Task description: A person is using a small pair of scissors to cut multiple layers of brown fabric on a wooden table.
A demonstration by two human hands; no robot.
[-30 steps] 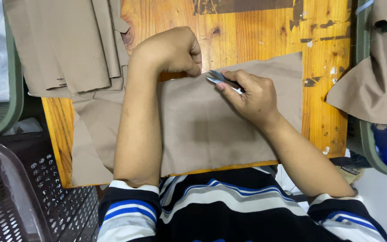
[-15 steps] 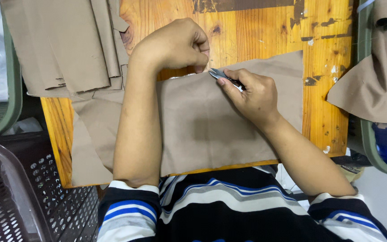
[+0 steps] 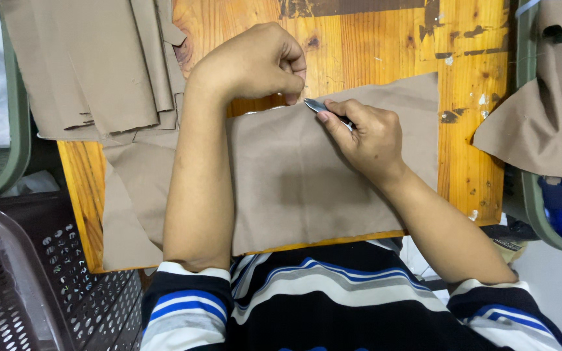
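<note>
A tan fabric panel [image 3: 294, 188] lies flat across the orange wooden table [image 3: 385, 45]. My left hand [image 3: 255, 62] is curled into a fist and pinches the panel's far edge. My right hand [image 3: 369, 140] rests on the cloth just to the right, gripping a small metal thread snipper [image 3: 315, 106] whose tip points at the spot my left fingers pinch. Both forearms lie over the fabric.
A stack of folded tan fabric pieces [image 3: 92, 65] covers the table's far left corner. More tan cloth [image 3: 548, 110] hangs over a green bin at the right. A dark perforated plastic basket [image 3: 27, 286] stands at the lower left, beside a green chair edge [image 3: 14, 123].
My left hand shifted slightly along the far edge of the panel and the snipper tip moved closer to its pinching fingers. The fabric stayed put.
</note>
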